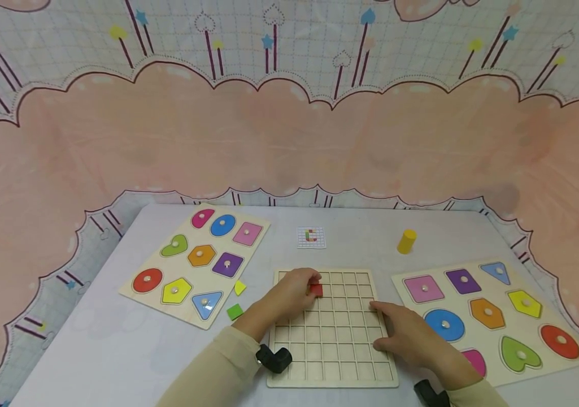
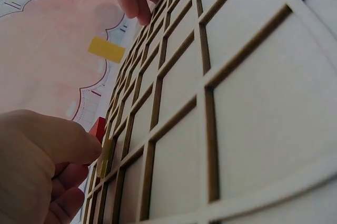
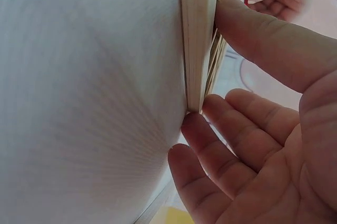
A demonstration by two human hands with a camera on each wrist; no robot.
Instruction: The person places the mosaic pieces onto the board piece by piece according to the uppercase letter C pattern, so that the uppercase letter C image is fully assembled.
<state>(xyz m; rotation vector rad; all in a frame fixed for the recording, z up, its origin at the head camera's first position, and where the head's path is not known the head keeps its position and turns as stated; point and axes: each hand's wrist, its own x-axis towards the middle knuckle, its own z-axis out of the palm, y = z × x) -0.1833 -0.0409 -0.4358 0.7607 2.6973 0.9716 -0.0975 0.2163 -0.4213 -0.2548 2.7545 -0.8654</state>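
My left hand (image 1: 293,295) pinches a small red square block (image 1: 317,290) over the upper part of a wooden grid board (image 1: 332,370). In the left wrist view, the red block shows at the thumb tip, and a dull yellow patch (image 2: 105,160) shows on the grid just beneath it. At the board's right edge rests my right hand (image 1: 411,338), its thumb and fingers spread and extended. The right wrist view has its thumb on the board's rim and fingertips against the edge.
A small pattern card (image 1: 311,238) lies behind the grid, and a yellow cylinder (image 1: 406,241) stands farther right. Knobbed shape puzzles flank the grid, one on the left (image 1: 162,263) and one on the right (image 1: 459,350). Near the left puzzle lie a green square (image 1: 235,311) and a yellow piece (image 1: 240,288).
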